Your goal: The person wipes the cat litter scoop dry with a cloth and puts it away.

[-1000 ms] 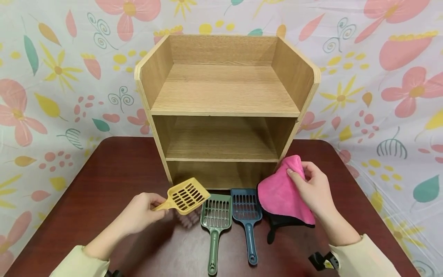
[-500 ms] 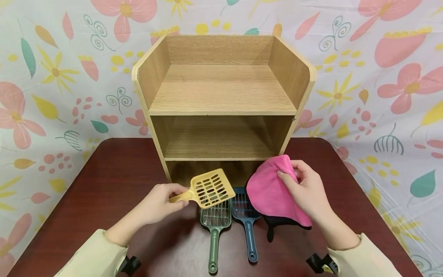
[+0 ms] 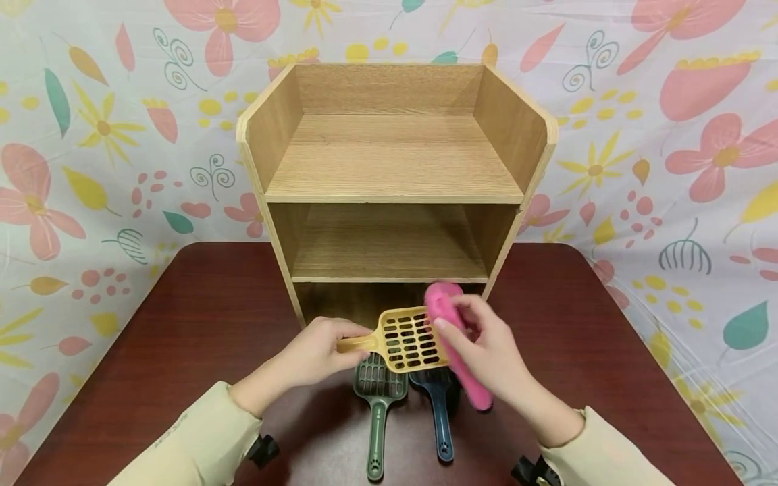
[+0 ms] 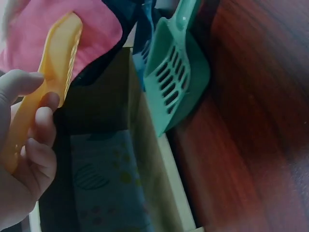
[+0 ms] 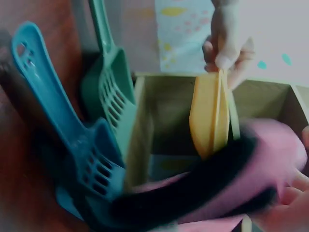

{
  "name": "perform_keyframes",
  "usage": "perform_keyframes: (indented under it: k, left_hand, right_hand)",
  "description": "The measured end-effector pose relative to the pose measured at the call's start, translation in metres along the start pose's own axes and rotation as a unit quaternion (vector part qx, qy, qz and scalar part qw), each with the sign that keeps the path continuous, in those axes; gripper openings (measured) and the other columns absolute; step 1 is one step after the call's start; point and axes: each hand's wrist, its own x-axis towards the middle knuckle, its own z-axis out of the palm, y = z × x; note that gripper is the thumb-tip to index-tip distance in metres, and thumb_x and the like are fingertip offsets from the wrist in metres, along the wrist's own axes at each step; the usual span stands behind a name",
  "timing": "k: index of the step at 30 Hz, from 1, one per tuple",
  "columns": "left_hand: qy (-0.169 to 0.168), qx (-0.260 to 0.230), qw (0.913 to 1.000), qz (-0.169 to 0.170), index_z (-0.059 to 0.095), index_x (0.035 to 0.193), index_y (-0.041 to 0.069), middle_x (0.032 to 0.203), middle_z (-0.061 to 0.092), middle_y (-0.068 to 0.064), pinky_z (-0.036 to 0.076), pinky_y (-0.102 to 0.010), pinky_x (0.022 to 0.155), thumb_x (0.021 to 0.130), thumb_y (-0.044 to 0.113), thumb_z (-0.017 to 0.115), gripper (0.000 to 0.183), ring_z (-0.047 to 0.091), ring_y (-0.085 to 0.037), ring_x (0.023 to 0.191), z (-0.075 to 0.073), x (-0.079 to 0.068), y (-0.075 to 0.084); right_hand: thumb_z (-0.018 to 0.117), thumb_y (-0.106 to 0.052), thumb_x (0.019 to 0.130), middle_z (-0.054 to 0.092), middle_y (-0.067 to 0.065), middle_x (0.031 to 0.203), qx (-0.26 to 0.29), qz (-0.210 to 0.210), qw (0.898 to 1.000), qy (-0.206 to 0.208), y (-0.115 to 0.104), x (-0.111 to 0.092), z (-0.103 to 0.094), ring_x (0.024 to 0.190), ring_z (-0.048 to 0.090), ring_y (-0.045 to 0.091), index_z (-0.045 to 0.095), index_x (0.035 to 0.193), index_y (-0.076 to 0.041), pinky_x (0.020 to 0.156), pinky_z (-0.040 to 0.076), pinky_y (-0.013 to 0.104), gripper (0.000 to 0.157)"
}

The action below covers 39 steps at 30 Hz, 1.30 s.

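Note:
A yellow slotted litter scoop (image 3: 410, 339) is held by its handle in my left hand (image 3: 322, 347), raised in front of the shelf. In my right hand (image 3: 489, 344) I pinch a pink cloth (image 3: 450, 317) with a black edge; it hangs down and overlaps the scoop's front end in the head view. The right wrist view shows the cloth blurred, close to the yellow scoop (image 5: 209, 113). Below the hands, a green litter scoop (image 3: 378, 398) and a blue litter scoop (image 3: 439, 405) lie on the table, handles toward me. The cloth and yellow scoop partly hide their heads.
A wooden shelf unit (image 3: 395, 201) with two open compartments under its top stands at the back of the dark red table (image 3: 200, 324). Behind it hangs a flower-print cloth backdrop (image 3: 121, 101).
My left hand has moved right with the yellow scoop. My right hand has brought the pink cloth left to the scoop's front end, and the cloth now shows edge-on.

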Motion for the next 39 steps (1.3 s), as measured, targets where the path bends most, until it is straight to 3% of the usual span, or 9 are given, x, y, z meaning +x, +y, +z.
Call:
perform_keyframes:
  k: [2,5,8,12,18,24,28,33,39]
  left_hand:
    - [0.008,-0.002,0.9999,0.007,0.071,0.105,0.004,0.095,0.073,-0.005,0.054,-0.025,0.077,0.080,0.013,0.071,0.026,0.066,-0.011,0.088,0.003,0.002,-0.001]
    - [0.023,-0.018,0.9996,0.008,0.071,0.105,0.002,0.094,0.073,-0.006,0.054,-0.024,0.075,0.081,0.012,0.071,0.026,0.066,-0.012,0.086,0.007,0.004,0.000]
    - [0.038,-0.029,0.9989,0.004,0.071,0.104,0.003,0.093,0.073,-0.006,0.054,-0.022,0.073,0.082,0.014,0.071,0.025,0.065,-0.010,0.083,0.012,0.005,0.002]
    - [0.053,-0.028,0.9981,0.016,0.071,0.104,0.004,0.091,0.073,-0.004,0.053,-0.020,0.070,0.081,0.014,0.071,0.024,0.064,-0.008,0.079,0.016,0.006,0.001]
    - [0.066,-0.022,0.9959,0.058,0.071,0.104,0.003,0.090,0.073,-0.005,0.052,-0.017,0.068,0.080,0.013,0.072,0.026,0.065,-0.008,0.077,0.018,0.004,0.000]
    - [0.060,-0.027,0.9957,0.065,0.071,0.104,0.005,0.091,0.073,-0.004,0.051,-0.016,0.068,0.077,0.013,0.073,0.028,0.063,-0.006,0.077,0.019,0.004,0.001]
    - [0.040,-0.015,0.9982,0.041,0.070,0.106,0.009,0.092,0.072,-0.001,0.050,-0.016,0.067,0.079,0.016,0.073,0.027,0.060,-0.004,0.074,0.022,0.008,0.001]
    - [0.014,0.033,0.9992,0.019,0.068,0.107,0.013,0.091,0.071,0.002,0.048,-0.017,0.064,0.083,0.023,0.073,0.027,0.058,-0.003,0.070,0.020,0.013,-0.001]
    - [-0.015,0.105,0.9937,0.035,0.068,0.112,0.011,0.098,0.072,-0.001,0.053,-0.026,0.068,0.090,0.029,0.065,0.029,0.064,-0.009,0.077,0.013,0.013,-0.001]
  right_hand:
    - [0.062,-0.020,0.092,0.064,0.015,0.119,0.006,0.000,0.999,-0.035,0.003,-0.002,0.004,0.100,0.064,0.021,0.064,0.112,-0.009,0.076,0.054,0.030,0.023]
    - [0.065,-0.022,0.090,0.048,0.015,0.141,-0.028,-0.009,0.998,-0.051,0.011,-0.003,0.009,0.128,0.046,0.034,0.066,0.112,-0.010,0.099,0.043,0.043,0.026]
    - [0.073,-0.022,0.083,0.036,0.019,0.147,-0.051,-0.016,0.997,-0.048,0.021,-0.001,0.013,0.136,0.030,0.041,0.064,0.111,-0.010,0.104,0.032,0.056,0.032]
    - [0.074,-0.022,0.082,0.033,0.022,0.146,-0.018,0.020,0.998,-0.051,0.027,0.004,0.013,0.137,0.029,0.040,0.063,0.106,-0.009,0.104,0.032,0.055,0.029]
    - [0.076,-0.013,0.080,0.049,0.019,0.124,0.031,0.067,0.997,-0.034,0.030,0.009,0.012,0.110,0.051,0.027,0.039,0.119,-0.001,0.087,0.042,0.024,0.055]
    - [0.078,-0.011,0.076,0.049,0.023,0.123,0.137,0.146,0.971,-0.132,0.037,0.012,0.006,0.096,0.061,0.024,0.019,0.143,-0.009,0.075,0.054,0.031,0.089]
    - [0.076,-0.006,0.075,0.051,0.025,0.115,0.145,0.149,0.968,-0.144,0.042,0.015,0.004,0.090,0.062,0.023,0.028,0.139,-0.006,0.070,0.057,0.036,0.080]
    - [0.067,-0.007,0.085,0.060,0.021,0.102,0.078,0.141,0.984,-0.079,0.048,0.016,0.005,0.077,0.063,0.014,0.044,0.126,0.004,0.067,0.054,0.026,0.049]
    - [0.060,-0.016,0.092,0.061,0.014,0.081,0.026,0.144,0.989,-0.034,0.053,0.019,0.004,0.067,0.058,0.011,0.057,0.105,0.002,0.059,0.050,0.024,0.022]
